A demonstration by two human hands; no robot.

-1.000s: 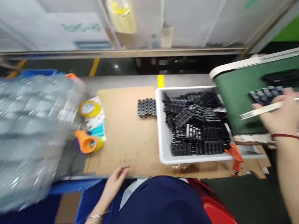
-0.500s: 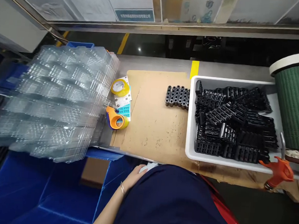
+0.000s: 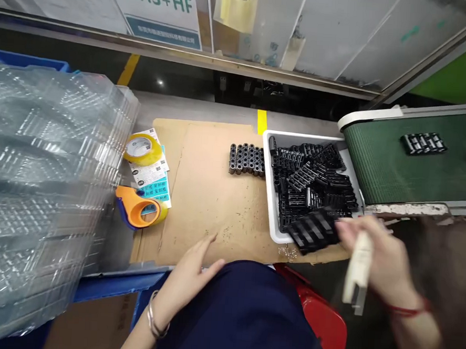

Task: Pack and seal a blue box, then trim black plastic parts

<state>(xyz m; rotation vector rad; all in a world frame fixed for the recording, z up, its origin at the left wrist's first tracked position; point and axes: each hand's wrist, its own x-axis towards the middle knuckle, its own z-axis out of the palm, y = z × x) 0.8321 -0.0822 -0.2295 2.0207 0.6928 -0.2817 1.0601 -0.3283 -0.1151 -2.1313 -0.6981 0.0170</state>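
My left hand (image 3: 189, 272), with a bangle at the wrist, is over the near edge of the cardboard sheet (image 3: 204, 194). Its fingers are stretched out and nothing is in them. My right hand is out of view. Farther up the cardboard stands a block of black tubular plastic parts (image 3: 246, 159), touching or close to a white tray (image 3: 273, 219) heaped with black slotted plastic parts (image 3: 307, 176). From the right, another person's hand (image 3: 386, 257), with a red string at the wrist, holds a black ribbed piece (image 3: 312, 232) over the tray's near edge and a cream-coloured tool (image 3: 358, 271).
Stacked clear plastic trays (image 3: 38, 183) fill the left. Beside them lie a tape roll (image 3: 143, 149), an orange tape dispenser (image 3: 140, 208) and printed labels (image 3: 157, 186). A green conveyor belt (image 3: 383, 162) carries black parts at right. A red stool (image 3: 322, 322) is beside me.
The view has swung right, showing more of the belt. My left hand has risen from my waist to the cardboard's edge. The other person's hand has come in with a black piece.
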